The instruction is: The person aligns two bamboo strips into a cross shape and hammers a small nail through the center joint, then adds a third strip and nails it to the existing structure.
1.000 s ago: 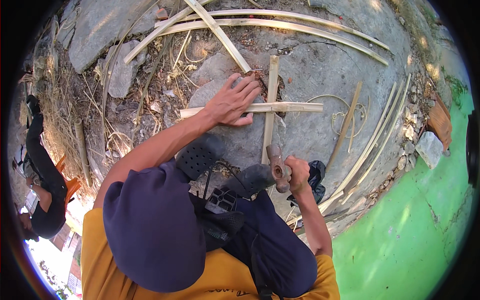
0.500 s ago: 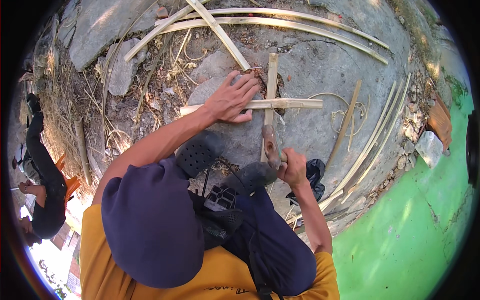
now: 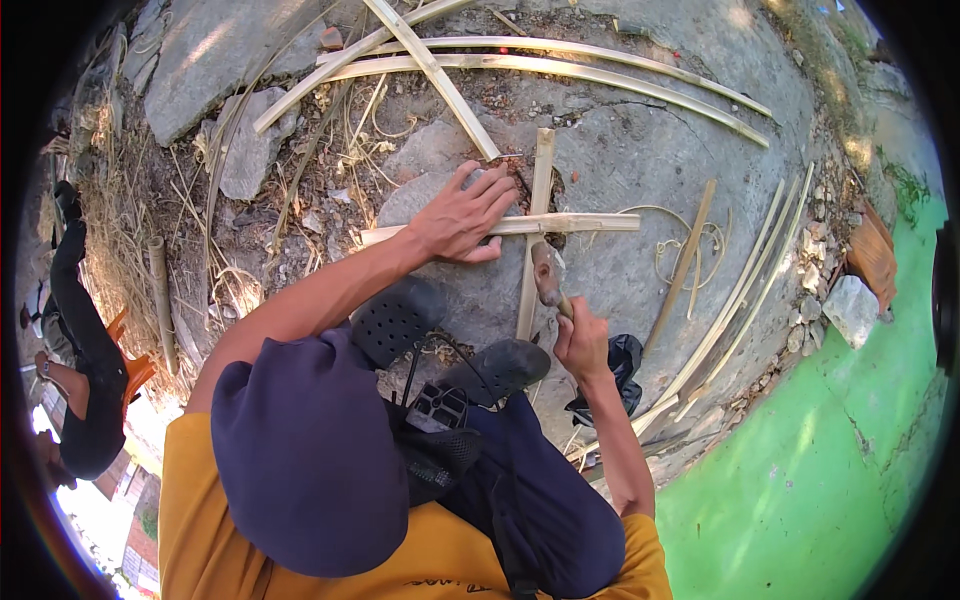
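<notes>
Pale wood: cross strip (image 3: 590,222) lies over long strip (image 3: 543,175), centre. Left hand (image 3: 462,216), fingers slightly spread, rests across cross strip's left; right hand (image 3: 582,342) grips hammer (image 3: 547,272), near side. Glancing blow could split cross strip or catch left hand.

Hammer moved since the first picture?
Yes: the hammer has moved away from the person, its head now much closer to the crosswise slat.
</notes>
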Available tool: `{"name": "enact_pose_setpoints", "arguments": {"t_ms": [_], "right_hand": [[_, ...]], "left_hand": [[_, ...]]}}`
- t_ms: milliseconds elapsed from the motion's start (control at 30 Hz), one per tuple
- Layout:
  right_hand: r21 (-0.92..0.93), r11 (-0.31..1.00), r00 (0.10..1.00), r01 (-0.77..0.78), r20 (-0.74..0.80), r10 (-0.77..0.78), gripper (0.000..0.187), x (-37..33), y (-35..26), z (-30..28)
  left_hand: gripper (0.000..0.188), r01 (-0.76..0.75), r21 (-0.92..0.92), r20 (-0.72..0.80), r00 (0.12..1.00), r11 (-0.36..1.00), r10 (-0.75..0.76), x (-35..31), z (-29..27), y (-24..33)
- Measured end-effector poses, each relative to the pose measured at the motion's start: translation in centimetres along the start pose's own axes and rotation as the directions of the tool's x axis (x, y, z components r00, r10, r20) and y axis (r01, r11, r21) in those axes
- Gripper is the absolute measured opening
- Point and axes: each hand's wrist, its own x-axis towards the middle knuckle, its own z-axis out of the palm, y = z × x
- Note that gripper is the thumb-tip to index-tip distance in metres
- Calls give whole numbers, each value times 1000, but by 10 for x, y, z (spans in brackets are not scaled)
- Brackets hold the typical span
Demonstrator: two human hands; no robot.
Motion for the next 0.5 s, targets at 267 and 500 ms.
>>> {"name": "enact_pose_setpoints", "arguments": {"t_ms": [267,500], "right_hand": [[-91,984,988,-152,12,154,28,17,22,8],[32,960,950,278,-161,-269,24,5,-9,-5]], "left_hand": [[75,-9,17,-25,1000,1000,9,3,4,-10],[74,-8,22,8,1000,1000,8,2,1,-7]]}}
